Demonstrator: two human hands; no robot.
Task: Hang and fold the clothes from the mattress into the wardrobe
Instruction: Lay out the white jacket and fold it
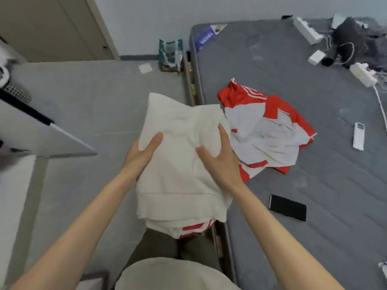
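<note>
A folded cream-white garment (pixel 180 164) is held up in front of me over the gap between floor and mattress. My left hand (pixel 142 153) grips its left edge, thumb on top and fingers underneath. My right hand (pixel 219 155) lies on its right side, thumb and fingers spread across the fabric. Under it a second folded piece with red stripes (pixel 192 228) peeks out at the bottom. A red and white jersey (pixel 266 130) lies crumpled on the grey mattress (pixel 314 164) just right of my hands. No wardrobe is in view.
On the mattress lie a black phone (pixel 288 207), a white remote (pixel 358 139), power strips (pixel 363 74) with cables and a dark grey garment (pixel 356 42) at the far right. A teal bag (pixel 170 55) stands against the wall. A door (pixel 52 28) is at top left.
</note>
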